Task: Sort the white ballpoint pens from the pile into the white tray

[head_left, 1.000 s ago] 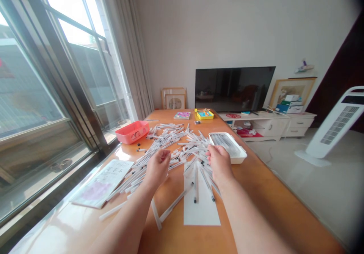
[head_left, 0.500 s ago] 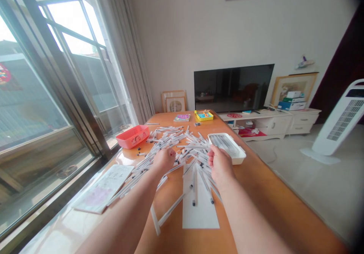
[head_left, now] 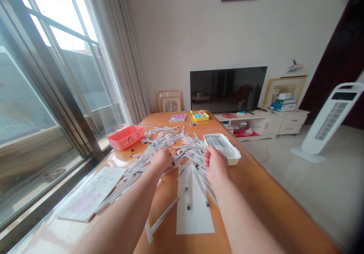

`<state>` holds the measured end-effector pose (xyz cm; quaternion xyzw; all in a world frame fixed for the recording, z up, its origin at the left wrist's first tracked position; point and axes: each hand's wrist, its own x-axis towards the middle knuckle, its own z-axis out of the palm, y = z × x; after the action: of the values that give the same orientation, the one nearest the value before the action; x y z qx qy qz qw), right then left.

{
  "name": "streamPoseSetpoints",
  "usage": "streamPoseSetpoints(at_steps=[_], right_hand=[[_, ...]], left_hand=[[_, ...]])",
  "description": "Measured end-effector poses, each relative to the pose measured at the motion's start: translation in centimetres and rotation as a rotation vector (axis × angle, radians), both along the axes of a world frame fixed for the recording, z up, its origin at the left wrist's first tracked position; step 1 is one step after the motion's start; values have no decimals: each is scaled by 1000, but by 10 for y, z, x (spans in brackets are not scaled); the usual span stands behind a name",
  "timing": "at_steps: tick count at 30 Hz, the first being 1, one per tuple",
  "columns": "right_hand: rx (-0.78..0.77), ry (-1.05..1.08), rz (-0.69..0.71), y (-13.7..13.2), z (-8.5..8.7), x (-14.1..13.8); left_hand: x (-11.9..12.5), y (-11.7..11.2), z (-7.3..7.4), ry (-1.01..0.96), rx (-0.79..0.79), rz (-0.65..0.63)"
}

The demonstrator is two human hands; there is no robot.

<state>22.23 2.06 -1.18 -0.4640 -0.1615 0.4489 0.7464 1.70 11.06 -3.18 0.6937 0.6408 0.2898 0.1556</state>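
A big heap of white pens (head_left: pixel 170 144) covers the middle of the orange wooden table (head_left: pixel 256 193). My left hand (head_left: pixel 161 159) rests on the heap's near edge with its fingers curled down among the pens. My right hand (head_left: pixel 215 165) sits at the heap's right side, fingers curled around a white pen. Just beyond my right hand stands a white tray (head_left: pixel 223 148) with several pens laid in it. A white sheet of paper (head_left: pixel 195 204) lies between my forearms with two or three pens on it.
A pink basket (head_left: pixel 125 137) stands at the table's left edge by the window. A printed sheet (head_left: pixel 91 193) lies at the near left. A book (head_left: pixel 178 117) and a yellow box (head_left: pixel 200 115) sit at the far end. A white fan (head_left: pixel 327 123) stands on the floor, right.
Both hands have reached a little farther forward into the pen heap. The camera has shifted, so the scene sits slightly more to the left.
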Motion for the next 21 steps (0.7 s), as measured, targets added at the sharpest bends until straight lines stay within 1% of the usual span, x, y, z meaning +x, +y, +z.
streamPoseSetpoints(at_steps=[3, 5, 8, 11, 14, 18, 20, 21], right_hand=[[-9, 8, 0, 1, -1, 1], [-8, 12, 0, 1, -1, 1], [-5, 16, 2, 1, -1, 2], [-5, 31, 11, 0, 0, 2], [3, 31, 27, -2, 2, 0], [28, -19, 47, -8, 6, -4], [47, -58, 52, -10, 7, -7], [58, -79, 53, -12, 7, -8]], left_hand=[[3, 1, -1, 76, -10, 48], [4, -1, 0, 92, 3, 53], [5, -3, 3, 69, 39, 49], [2, -7, 10, -7, 48, 25], [-1, -19, 19, -117, 24, -35], [-7, -49, 35, -298, -22, -118], [-11, -66, 43, -573, -89, -187], [-13, -74, 45, -665, -117, -204]])
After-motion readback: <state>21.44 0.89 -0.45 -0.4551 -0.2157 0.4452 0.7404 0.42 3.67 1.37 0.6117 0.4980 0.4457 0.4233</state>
